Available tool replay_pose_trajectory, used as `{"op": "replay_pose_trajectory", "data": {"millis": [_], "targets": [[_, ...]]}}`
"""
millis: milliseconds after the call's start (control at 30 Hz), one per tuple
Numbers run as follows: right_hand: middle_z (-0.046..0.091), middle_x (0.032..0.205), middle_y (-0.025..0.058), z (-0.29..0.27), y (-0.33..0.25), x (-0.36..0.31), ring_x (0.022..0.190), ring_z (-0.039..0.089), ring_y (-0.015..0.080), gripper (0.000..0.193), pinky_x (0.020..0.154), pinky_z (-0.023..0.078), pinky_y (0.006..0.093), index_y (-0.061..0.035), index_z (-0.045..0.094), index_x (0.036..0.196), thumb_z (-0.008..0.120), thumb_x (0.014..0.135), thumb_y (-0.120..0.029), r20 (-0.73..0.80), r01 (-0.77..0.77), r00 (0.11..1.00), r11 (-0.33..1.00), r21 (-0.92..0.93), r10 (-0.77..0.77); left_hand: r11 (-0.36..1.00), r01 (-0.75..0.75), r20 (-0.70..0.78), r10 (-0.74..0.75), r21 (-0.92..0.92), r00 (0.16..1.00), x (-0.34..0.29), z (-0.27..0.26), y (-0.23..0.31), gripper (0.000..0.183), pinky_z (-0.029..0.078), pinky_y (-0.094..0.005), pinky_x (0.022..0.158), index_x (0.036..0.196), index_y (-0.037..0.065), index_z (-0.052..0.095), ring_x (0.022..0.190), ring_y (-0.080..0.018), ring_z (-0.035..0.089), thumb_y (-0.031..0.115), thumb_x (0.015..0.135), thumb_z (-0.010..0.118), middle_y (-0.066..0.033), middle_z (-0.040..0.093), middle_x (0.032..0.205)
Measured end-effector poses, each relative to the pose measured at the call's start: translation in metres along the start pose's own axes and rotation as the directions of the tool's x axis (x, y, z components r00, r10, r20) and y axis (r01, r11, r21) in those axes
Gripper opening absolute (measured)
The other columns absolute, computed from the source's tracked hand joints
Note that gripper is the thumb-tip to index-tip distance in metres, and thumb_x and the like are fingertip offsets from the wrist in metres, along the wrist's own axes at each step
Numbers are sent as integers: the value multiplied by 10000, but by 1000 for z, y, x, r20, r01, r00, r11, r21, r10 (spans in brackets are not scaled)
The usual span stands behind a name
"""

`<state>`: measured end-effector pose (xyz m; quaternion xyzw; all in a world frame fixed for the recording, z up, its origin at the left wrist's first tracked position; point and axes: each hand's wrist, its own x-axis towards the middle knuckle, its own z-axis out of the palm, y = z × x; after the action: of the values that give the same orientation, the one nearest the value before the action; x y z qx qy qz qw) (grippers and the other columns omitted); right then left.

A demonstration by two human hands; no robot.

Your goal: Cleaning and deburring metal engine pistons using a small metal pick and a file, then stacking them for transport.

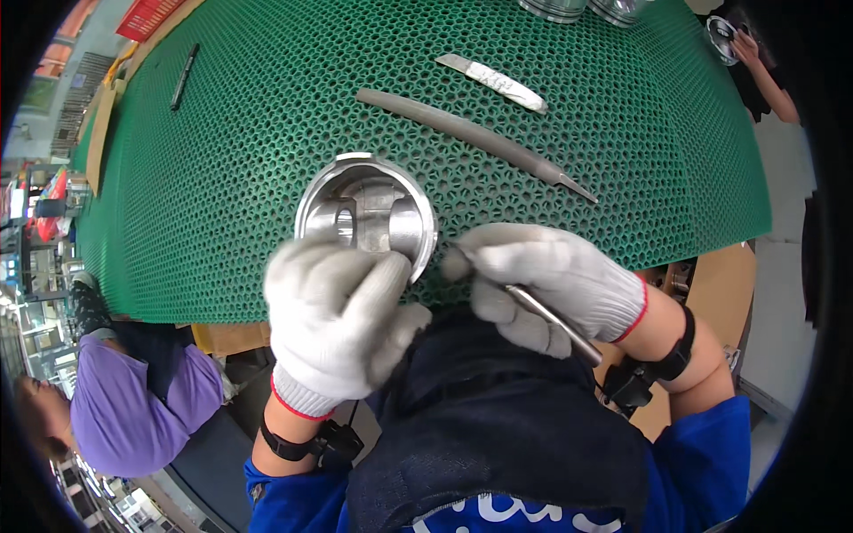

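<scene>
A silver metal piston sits on the green mat with its hollow side up, its pin bosses showing inside. My left hand, in a white knit glove, is closed on the piston's near rim; the fingertips are partly hidden. Just right of the piston, my right hand, gloved too, holds a slim metal-handled tool like a pen. The tool's working end points toward the piston and is blurred, so its kind cannot be told. Beyond the piston lie a half-round file and a blade with a white-wrapped handle.
Perforated green matting covers the table. A black pen lies far left, near a red basket. More pistons stand at the far edge. One person in purple is at left; another's hand holds a piston at far right.
</scene>
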<state>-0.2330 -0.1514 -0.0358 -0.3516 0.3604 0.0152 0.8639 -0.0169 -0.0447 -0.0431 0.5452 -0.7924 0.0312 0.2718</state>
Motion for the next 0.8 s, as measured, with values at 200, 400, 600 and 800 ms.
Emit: {"op": "replay_pose_trajectory", "data": {"millis": [200, 400, 600, 800], "targets": [[555, 714, 33, -37, 19, -17, 427, 462, 56, 502, 340, 365, 190, 12, 499, 1278, 529, 959, -375, -259, 539, 829, 831, 136, -496, 982, 96, -166, -69, 162, 984, 0, -9, 4, 343, 474, -468, 899, 893, 112, 659, 830, -252, 580, 337, 681, 807, -28, 569, 795], [609, 752, 61, -38, 30, -33, 510, 536, 67, 582, 435, 470, 208, 21, 496, 1286, 577, 932, -433, -178, 457, 851, 864, -211, -494, 978, -11, 39, 3, 207, 999, -11, -26, -21, 457, 436, -611, 900, 988, 46, 630, 1073, -516, 521, 459, 800, 685, -258, 505, 1240], [609, 810, 13, -23, -27, -2, 631, 554, 63, 338, 534, 457, 239, -13, 572, 1256, 528, 973, -194, 166, 708, 650, 512, -486, -741, 995, 36, -215, -56, -95, 975, 8, -3, -39, 186, 437, -526, 978, 928, 44, 627, 1007, -361, 570, 203, 847, 681, -169, 576, 1077], [574, 717, 56, -19, -16, 45, 586, 622, 242, 240, 506, 500, 329, -165, 664, 1081, 622, 851, -112, 538, 73, 274, -540, -838, -797, 991, 89, -177, -107, -105, 978, 28, -2, -33, 145, 480, -403, 734, 849, 35, 629, 802, -300, 588, 121, 776, 719, -129, 572, 814]]}}
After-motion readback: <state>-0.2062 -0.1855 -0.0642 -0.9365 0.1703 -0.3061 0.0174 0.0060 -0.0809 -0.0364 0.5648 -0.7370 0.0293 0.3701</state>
